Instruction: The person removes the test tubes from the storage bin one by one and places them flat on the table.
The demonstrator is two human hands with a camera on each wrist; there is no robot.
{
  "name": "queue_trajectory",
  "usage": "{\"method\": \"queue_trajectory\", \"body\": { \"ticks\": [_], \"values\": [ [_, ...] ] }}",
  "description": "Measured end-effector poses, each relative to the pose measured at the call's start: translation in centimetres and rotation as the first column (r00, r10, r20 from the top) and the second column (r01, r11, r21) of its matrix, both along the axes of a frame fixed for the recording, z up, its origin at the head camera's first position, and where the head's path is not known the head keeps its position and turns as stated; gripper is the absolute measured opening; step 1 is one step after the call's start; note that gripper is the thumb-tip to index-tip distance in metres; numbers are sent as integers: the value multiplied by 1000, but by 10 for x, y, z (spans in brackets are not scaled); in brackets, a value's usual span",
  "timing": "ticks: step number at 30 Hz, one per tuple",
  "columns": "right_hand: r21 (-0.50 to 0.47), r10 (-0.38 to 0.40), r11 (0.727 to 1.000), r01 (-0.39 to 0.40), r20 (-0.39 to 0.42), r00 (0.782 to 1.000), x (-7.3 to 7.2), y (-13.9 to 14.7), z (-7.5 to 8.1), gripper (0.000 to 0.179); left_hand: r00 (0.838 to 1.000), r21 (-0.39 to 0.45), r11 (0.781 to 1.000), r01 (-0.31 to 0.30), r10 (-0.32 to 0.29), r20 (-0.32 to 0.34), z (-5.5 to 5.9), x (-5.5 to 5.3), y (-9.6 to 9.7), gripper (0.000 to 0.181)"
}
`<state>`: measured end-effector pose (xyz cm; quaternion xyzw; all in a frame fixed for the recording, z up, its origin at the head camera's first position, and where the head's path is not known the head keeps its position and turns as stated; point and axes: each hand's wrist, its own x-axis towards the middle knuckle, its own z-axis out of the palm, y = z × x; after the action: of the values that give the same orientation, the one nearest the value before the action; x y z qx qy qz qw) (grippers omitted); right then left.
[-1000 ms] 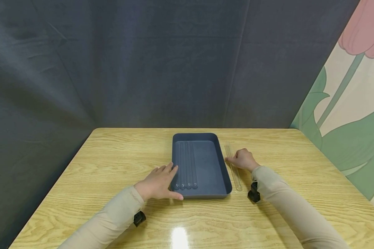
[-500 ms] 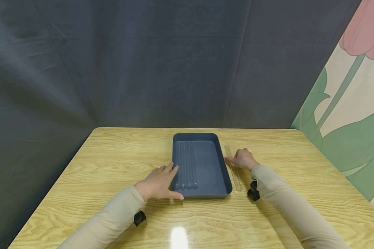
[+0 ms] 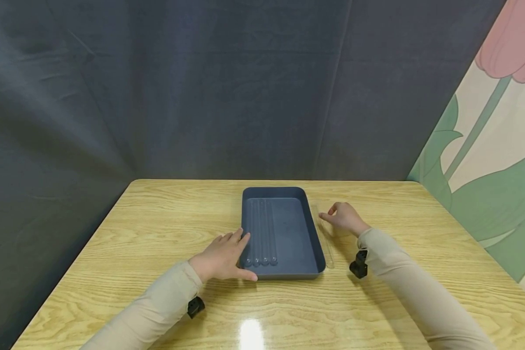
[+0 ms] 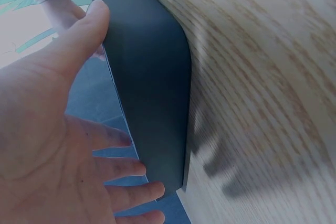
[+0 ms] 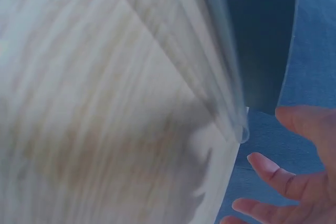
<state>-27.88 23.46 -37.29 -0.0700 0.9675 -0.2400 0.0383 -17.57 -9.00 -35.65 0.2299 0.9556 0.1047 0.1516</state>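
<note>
Four clear, round-ended tubes (image 3: 264, 233) lie in the matte blue tray (image 3: 295, 238) toward the far edge of the wood-grained desk (image 3: 157, 218). A fifth clear tube (image 3: 324, 244), straight and slim, rests just beside the tray's right wall; the right grip (image 3: 343, 217), thumb and fingers parted, is near its far end, the left grip (image 3: 222, 256) spread wide at the tray's near-left corner.

White glare on near table (image 3: 157, 218); soft shadows; right wrist view blurred, bluish.
</note>
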Motion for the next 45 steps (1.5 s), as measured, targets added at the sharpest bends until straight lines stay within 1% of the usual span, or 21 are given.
{"method": "queue_trajectory", "body": {
  "ticks": [8,12,19,27,32,37,45],
  "values": [
    [-30,-2,1000,2,-2,1000,0,-2,15,45,1000,1,1000,1,-1,-3,-1,0,-1,98],
    [-69,0,998,-1,-13,1000,1,-5,22,50,1000,5,1000,-1,1,1,-1,0,-1,98],
    [-164,8,986,-5,14,1000,2,-12,34,58,1000,11,1000,-6,6,6,-1,0,-1,98],
    [-245,16,970,-13,10,1000,0,-25,40,51,1000,7,1000,-2,2,9,0,-1,-1,98],
    [-283,19,959,-12,21,1000,-1,-37,43,48,1000,5,1000,9,-9,-6,-2,-2,-2,98],
    [-303,39,953,-26,36,999,-1,-49,42,46,1000,5,1000,18,-18,-19,-3,-3,-2,98],
    [-307,65,950,-53,32,997,-2,-67,38,42,1000,3,1000,18,-18,-20,-4,-3,-2,98]
  ]
}}
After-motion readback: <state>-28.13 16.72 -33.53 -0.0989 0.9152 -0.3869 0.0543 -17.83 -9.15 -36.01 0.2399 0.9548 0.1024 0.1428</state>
